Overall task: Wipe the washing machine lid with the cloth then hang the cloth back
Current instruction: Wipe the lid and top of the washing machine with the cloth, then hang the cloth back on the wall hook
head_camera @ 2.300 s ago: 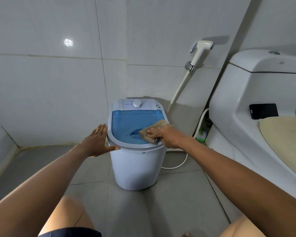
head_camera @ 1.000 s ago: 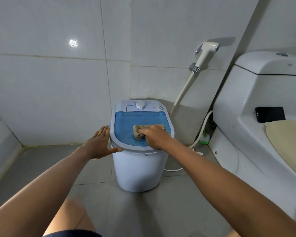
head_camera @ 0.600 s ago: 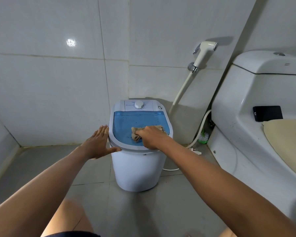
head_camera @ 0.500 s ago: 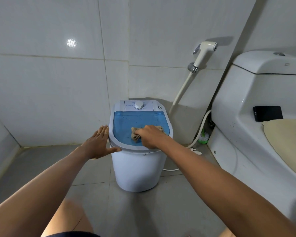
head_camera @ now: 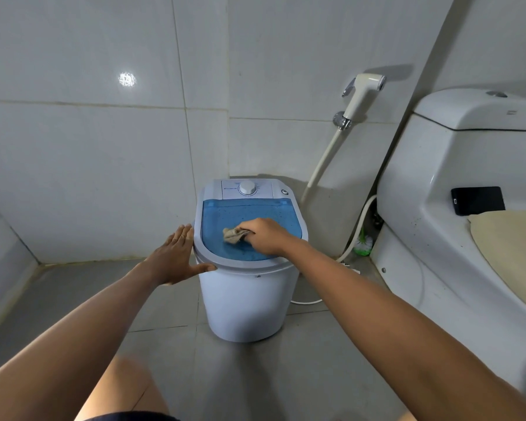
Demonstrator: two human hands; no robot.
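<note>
Wiping under way: right hand (head_camera: 264,238) clenches the bunched cloth (head_camera: 233,235) on the blue lid (head_camera: 246,214), left of its middle, while the left hand (head_camera: 173,259), fingers straight and flat, braces the washing machine (head_camera: 246,299) at its left rim. Risk: the small tub looks light, so a hard stroke toward the right edge could tip or slide it. Cloth is wadded, so the lid's far corners may be missed.
</note>
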